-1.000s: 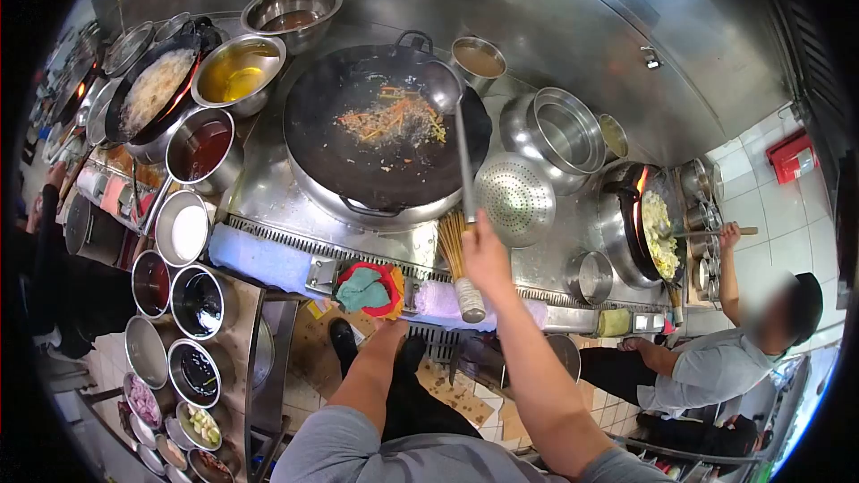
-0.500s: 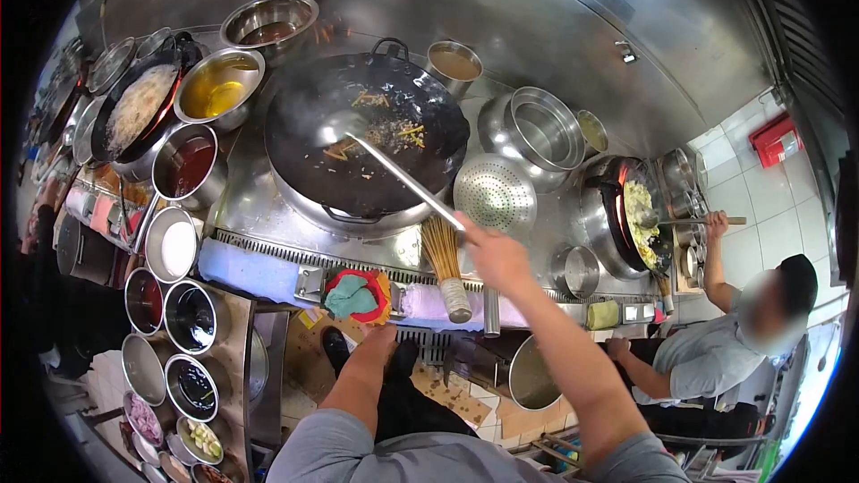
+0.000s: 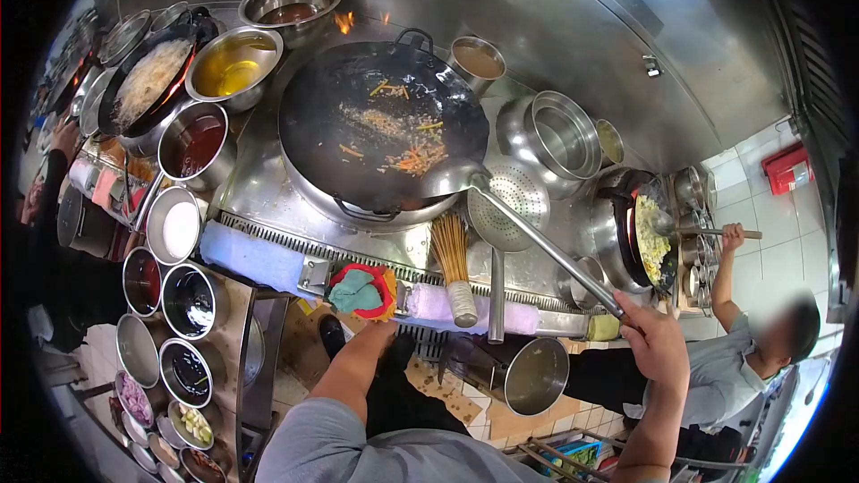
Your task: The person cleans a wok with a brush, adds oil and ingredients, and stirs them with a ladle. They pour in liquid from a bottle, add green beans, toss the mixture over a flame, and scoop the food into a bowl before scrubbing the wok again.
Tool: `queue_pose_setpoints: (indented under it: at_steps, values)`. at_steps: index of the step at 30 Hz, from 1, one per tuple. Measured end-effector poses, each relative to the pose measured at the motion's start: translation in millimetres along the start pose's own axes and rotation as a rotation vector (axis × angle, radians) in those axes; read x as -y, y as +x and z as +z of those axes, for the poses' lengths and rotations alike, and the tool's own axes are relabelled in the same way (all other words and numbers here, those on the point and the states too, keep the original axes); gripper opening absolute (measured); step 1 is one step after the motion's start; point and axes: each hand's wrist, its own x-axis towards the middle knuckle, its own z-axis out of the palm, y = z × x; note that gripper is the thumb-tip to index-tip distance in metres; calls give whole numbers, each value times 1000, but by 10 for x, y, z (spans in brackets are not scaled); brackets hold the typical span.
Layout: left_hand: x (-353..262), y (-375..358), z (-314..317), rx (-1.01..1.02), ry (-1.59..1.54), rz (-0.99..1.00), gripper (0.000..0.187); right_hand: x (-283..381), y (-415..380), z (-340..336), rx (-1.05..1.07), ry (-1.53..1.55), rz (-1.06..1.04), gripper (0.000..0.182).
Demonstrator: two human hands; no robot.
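My right hand (image 3: 655,335) is closed round the end of a long-handled steel ladle (image 3: 450,177). The bowl of the ladle is over the near right rim of a large black wok (image 3: 313,139). Scattered in the wok are minced bits and orange and yellow strips (image 3: 416,158). My left forearm reaches to a bunched red, yellow and teal cloth (image 3: 356,293) at the stove's front edge. The cloth hides my left hand (image 3: 379,326) almost wholly, so its fingers do not show.
A bamboo brush (image 3: 450,255) and a perforated strainer (image 3: 507,206) lie right of the wok. Bowls of oil (image 3: 234,72) and red sauce (image 3: 192,143) stand left. Flames (image 3: 344,22) show behind. At right a co-worker's hand (image 3: 732,237) holds a tool in another wok (image 3: 662,279).
My right hand has moved right and towards me, drawing the ladle from the wok's middle to its near right rim. Flames now show behind the wok. The whole view has shifted slightly.
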Motion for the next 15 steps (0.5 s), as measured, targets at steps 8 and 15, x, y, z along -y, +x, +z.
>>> queue_pose_setpoints:
  at_steps: [8, 15]
  values:
    - [-24, -9, -74, -15, 0, 5, 47, 137, 1099, 1186, 48, 316, 7, 46]
    - [50, -49, 34, -26, 8, 61, 47, 854, 1635, 1915, 37, 930, 222, 50]
